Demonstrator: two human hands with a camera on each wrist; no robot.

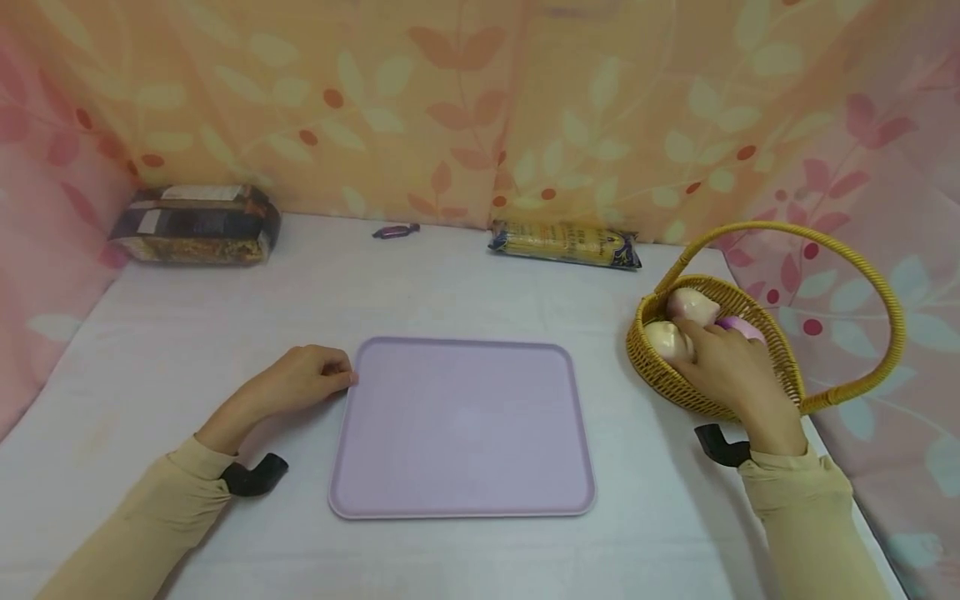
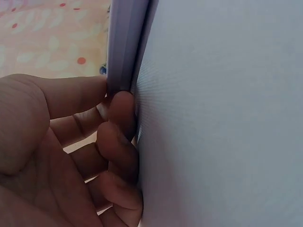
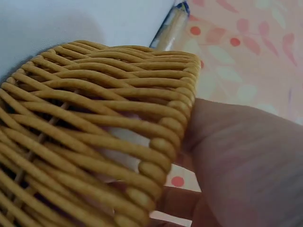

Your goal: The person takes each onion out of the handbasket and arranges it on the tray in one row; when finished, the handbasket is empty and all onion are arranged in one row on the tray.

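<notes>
My left hand (image 1: pixel 311 379) is at the left edge of a flat lilac tray (image 1: pixel 461 429) on the table. In the left wrist view, the thumb and a curled finger pinch the tray's rim (image 2: pixel 124 52). My right hand (image 1: pixel 723 362) reaches into a yellow wicker basket (image 1: pixel 678 385), thumb and fingers around a whitish garlic bulb (image 1: pixel 664 340). Another pale garlic bulb (image 1: pixel 692 306) lies just behind it, and a purple bulb-shaped item (image 1: pixel 742 327) shows past the knuckles. From the right wrist, the basket's woven wall (image 3: pixel 94 104) hides most of the fingers.
The basket's tall handle (image 1: pixel 888 308) arches up at the right. Along the back lie a dark-labelled package (image 1: pixel 198 229), a small purple wrapped candy (image 1: pixel 396 232) and a yellow packet of what looks like noodles (image 1: pixel 564 243). Floral curtains (image 1: pixel 465 108) enclose the white table (image 1: pixel 315 292).
</notes>
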